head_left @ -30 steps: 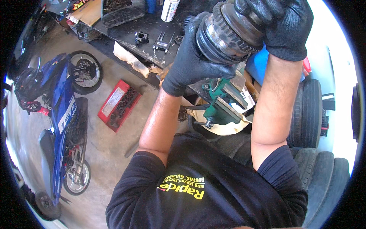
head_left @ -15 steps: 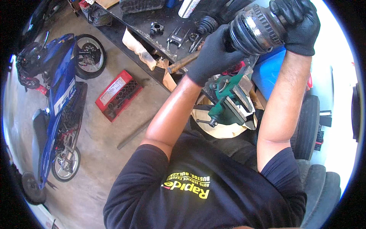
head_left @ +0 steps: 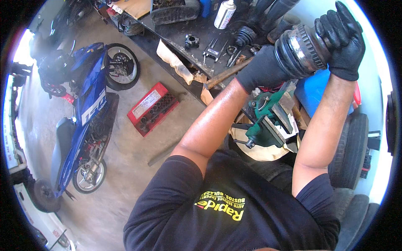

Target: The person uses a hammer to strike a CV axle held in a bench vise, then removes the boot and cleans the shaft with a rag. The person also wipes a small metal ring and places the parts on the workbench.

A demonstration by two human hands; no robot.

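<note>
- While both your gloved hands are raised, the part [head_left: 302, 51], dark, round and metallic with a toothed ring, is between them, clear of the surface [head_left: 204, 30].
- Right hand [head_left: 344, 44]: fingers curled around the part's upper-right end, one finger pointing up.
- Left hand [head_left: 268, 67]: against the part's lower-left end, at its black rings. Your fingertips are hidden; cannot tell how far they close.
- Near your left wrist: a wooden handle [head_left: 226, 75]. Lower in view, the green vise [head_left: 258, 133], between your forearms.
- Beside your right forearm: a blue drum [head_left: 310, 93], partly hidden.
- On the surface: a white can [head_left: 224, 16], upright; a ribbed boot [head_left: 245, 37]; a small casting [head_left: 191, 42]; a puller [head_left: 212, 52].
- On the floor, to your left: a red case [head_left: 161, 115] of sockets, open; farther left, a blue motorbike [head_left: 92, 91].
</note>
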